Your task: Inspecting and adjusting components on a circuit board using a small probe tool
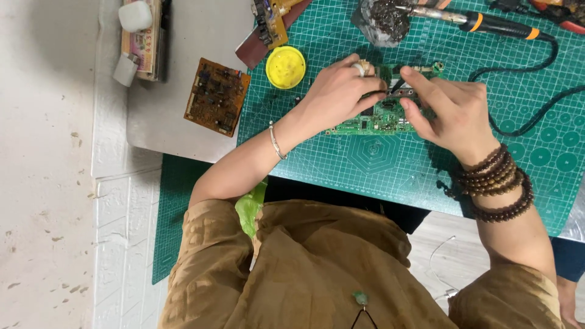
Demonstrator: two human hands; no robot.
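Even, soft daylight, moderately bright. Short soft shadows under hands on mat [390, 164]. No glare. Focus sharp at centre; slight softness and wide-angle bending near frame edges. Floor [42, 183] pale, near overexposed.

Grey tabletop [183, 73] under green cutting mat [396, 164]; white textured floor [49, 183] at left, daylight-lit.

Green board on a green gridded mat

Green circuit board [385, 116] at centre on white-lined green mat [390, 164]; yellow round tin [286, 67] at ten o'clock; brown board [216, 96], perhaps orange-tinted, at nine o'clock.
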